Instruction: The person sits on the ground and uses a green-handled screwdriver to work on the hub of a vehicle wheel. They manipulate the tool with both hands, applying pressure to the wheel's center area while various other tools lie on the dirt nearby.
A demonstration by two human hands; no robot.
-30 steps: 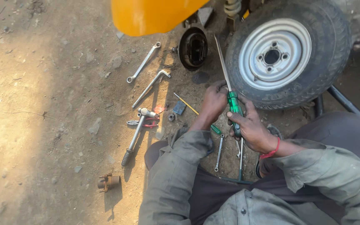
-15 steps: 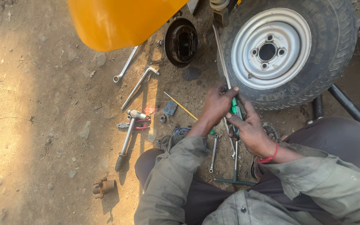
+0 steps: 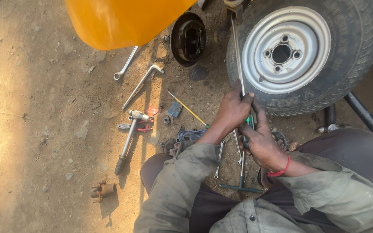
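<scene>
Ok, both hands clamped on the long screwdriver [image 3: 239, 64] just beside the wheel [image 3: 301, 54]: left hand [image 3: 233, 110] wrapped round the shaft, right hand [image 3: 260, 142] closed on the green handle. Brake drum [image 3: 188, 38] lies beside the wheel, wrenches [image 3: 141, 84] and hammer [image 3: 128, 140] scattered farther out, T-handle tool [image 3: 241, 181] near it under the hands.

Wheels: one wheel [image 3: 301, 54] on the ground
Brake drums: one brake drum [image 3: 189, 39], left of the wheel
Hands: two, left hand [image 3: 234, 110], right hand [image 3: 262, 144]
Screwdrivers: one long screwdriver [image 3: 238, 60]
</scene>
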